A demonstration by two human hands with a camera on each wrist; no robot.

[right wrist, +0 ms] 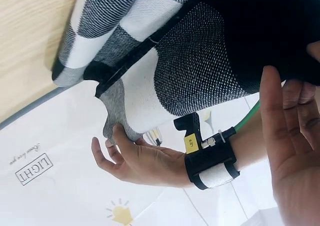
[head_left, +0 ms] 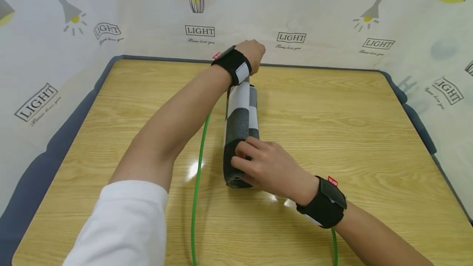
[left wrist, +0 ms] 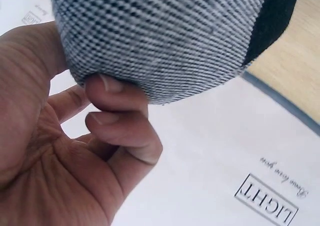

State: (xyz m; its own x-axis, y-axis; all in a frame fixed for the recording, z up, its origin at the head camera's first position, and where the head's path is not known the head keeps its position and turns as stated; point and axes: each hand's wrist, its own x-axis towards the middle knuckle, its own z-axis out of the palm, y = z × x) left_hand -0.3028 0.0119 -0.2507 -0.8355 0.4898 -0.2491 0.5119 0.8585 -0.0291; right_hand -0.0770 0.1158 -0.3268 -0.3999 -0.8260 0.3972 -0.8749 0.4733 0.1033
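A rolled checked mat [head_left: 238, 124] in black, grey and white stands lengthwise away from me on the table, its coiled end toward me. At its far end my left hand [head_left: 253, 54] grips the loose edge. The left wrist view shows the thumb and curled fingers [left wrist: 117, 93] pinching the woven grey cloth. My right hand [head_left: 269, 165] holds the black near end with bent fingers. From the right wrist, the loose flap [right wrist: 195, 65] hangs lifted off the roll between both hands, with a dark border strip along the roll.
The wooden table [head_left: 332, 126] has a grey-blue edge and meets a pale wall covering [head_left: 244, 15] printed with lamps and the word LIGHT. Green cables [head_left: 197, 192] run from the black wrist straps [head_left: 323, 204]; one crosses the table left of the roll.
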